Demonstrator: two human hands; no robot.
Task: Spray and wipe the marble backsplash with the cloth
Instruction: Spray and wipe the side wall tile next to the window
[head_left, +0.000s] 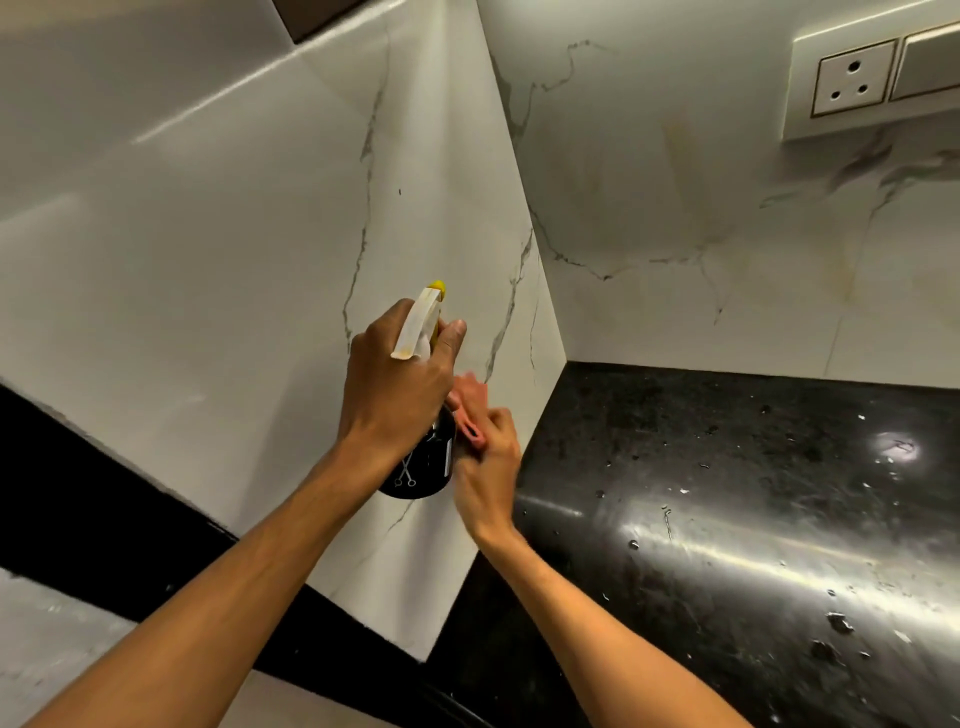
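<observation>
A black spray bottle (422, 470) with a white trigger head and yellow nozzle is held up in front of the left marble backsplash panel (249, 270). My left hand (397, 387) grips its neck and trigger, with the nozzle aimed at the wall near the corner. Just right of the bottle, my right hand (491, 467) holds a small pink cloth (467, 410), bunched and slightly blurred, close to the bottle's side. The right backsplash panel (727, 218) shows grey veins and yellowish streaks.
A glossy black granite counter (727, 519) with water drops and crumbs runs along the right, meeting both panels in the corner. A white socket plate (857, 78) is mounted high on the right wall. A black ledge (78, 483) lies at lower left.
</observation>
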